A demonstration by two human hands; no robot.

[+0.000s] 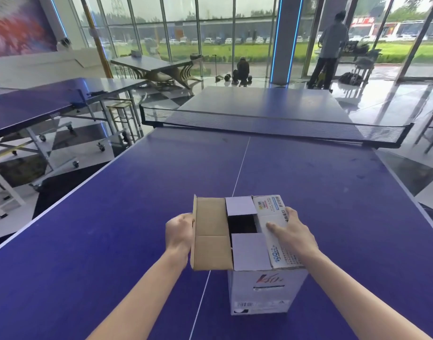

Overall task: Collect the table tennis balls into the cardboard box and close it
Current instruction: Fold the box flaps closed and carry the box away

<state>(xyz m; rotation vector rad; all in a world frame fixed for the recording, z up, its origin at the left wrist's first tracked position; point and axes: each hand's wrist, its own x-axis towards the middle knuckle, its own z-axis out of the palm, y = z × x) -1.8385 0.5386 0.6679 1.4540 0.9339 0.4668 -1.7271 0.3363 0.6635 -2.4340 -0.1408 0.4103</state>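
Here one cardboard box (264,288): left hand (179,231) grips flap (211,233), right hand (292,233) flat.

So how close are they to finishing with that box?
Nearly done. No balls show on the blue table. On the cardboard box both short end flaps are folded in, and the right hand presses the printed flap down. The left hand holds the brown flap, not yet folded over the gap.
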